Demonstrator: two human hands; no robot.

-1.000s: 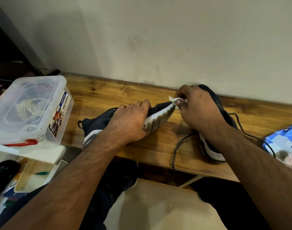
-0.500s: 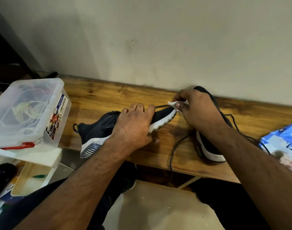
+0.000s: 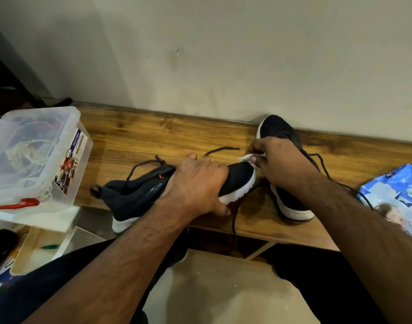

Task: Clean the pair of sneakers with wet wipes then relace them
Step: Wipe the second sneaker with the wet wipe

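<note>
A black sneaker with a white sole (image 3: 134, 195) lies across the front of the wooden shelf (image 3: 134, 141), toe to the right and upper facing me. My left hand (image 3: 195, 185) grips it over the middle. My right hand (image 3: 277, 160) pinches a small white wet wipe (image 3: 245, 157) against the toe. The second black sneaker (image 3: 291, 204) stands behind my right hand, toe toward the wall, its dark laces (image 3: 328, 174) trailing loose to the right.
A clear plastic box with a red latch (image 3: 34, 157) sits at the left end of the shelf. A blue wet-wipe pack (image 3: 396, 195) lies at the right. The wall runs right behind the shelf. My dark-trousered legs are below.
The sneaker in my left hand has rolled from sole-up to upper-up, its laces now showing. My right hand stays at the toe with the wipe.
</note>
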